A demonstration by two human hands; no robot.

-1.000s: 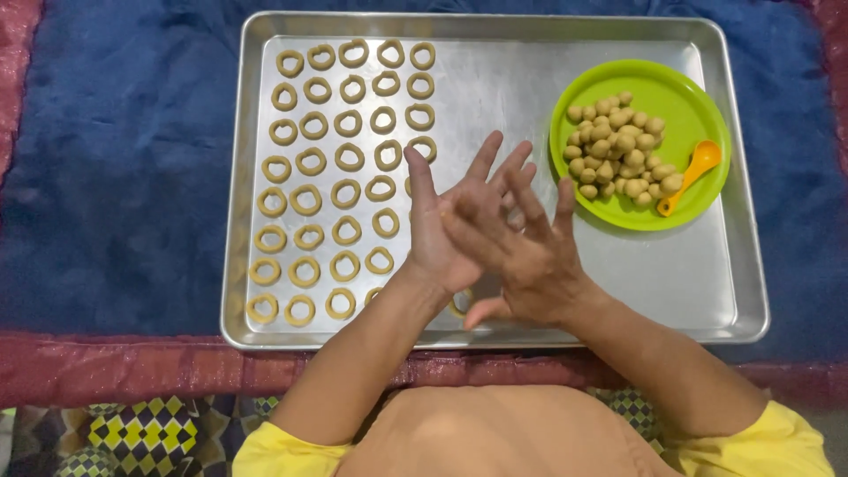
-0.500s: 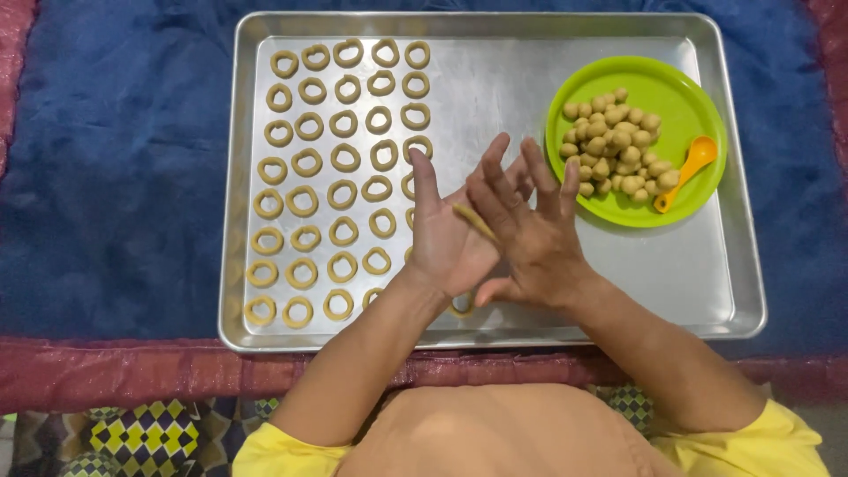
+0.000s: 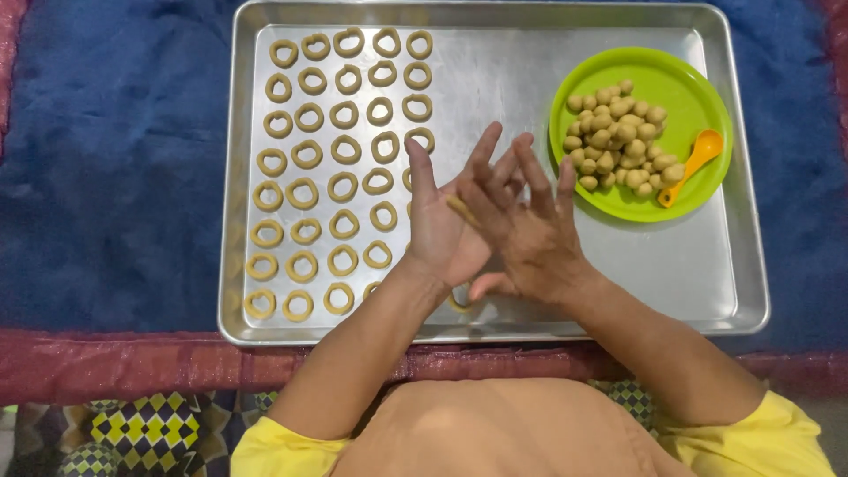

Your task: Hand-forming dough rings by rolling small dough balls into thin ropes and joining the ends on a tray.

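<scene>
Rolling a thin strip of dough [image 3: 459, 209] between flat palms, the person worked directly above the metal baking tray [image 3: 495, 322]. In the head view, the left hand [image 3: 442, 231] lay palm up with fingers spread wide, and the right hand [image 3: 526, 231] pressed across it, fingers also splayed; neither hand was curled shut, and only a short pale end of the strip showed between them.

On the tray's left half sat rows of dough rings [image 3: 344, 150], and some rings lay partly hidden under the wrists. On the tray's right side rested a green plate [image 3: 698, 97] holding small dough balls [image 3: 618, 137] and an orange spoon [image 3: 693, 163].

Judging from this, too much pressure could thin the strip until it broke, or it might slip out and fall onto the finished rings below, denting them. A lowered wrist could flatten the nearest rings too.
</scene>
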